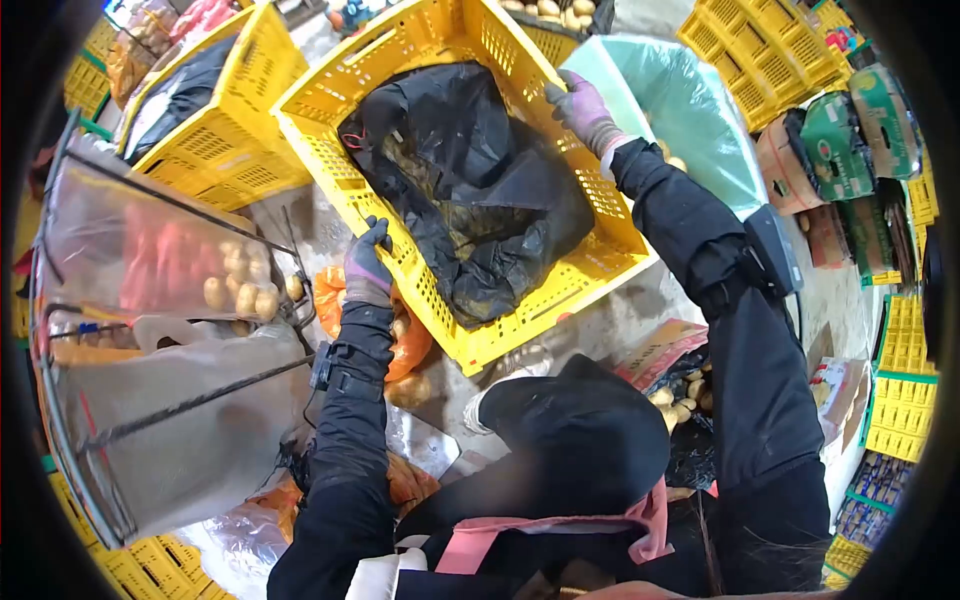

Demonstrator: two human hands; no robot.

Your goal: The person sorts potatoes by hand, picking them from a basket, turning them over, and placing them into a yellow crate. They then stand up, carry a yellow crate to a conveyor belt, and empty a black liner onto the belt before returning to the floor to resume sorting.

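Observation:
A large yellow plastic crate (420,40) is tilted in front of me, lined with a crumpled black plastic bag (470,190). My left hand (366,262), in a dark glove, grips the crate's left rim. On the right rim, my right hand (583,108) in a purple-grey glove holds the top edge. Both arms wear black sleeves.
A clear plastic bag on a metal frame (170,330) at left holds several potatoes (240,285). An orange net bag (405,350) lies under the crate. Another yellow crate (225,120) stands at upper left, a green-lined bin (690,100) at upper right. Stacked yellow crates and boxes line the edges.

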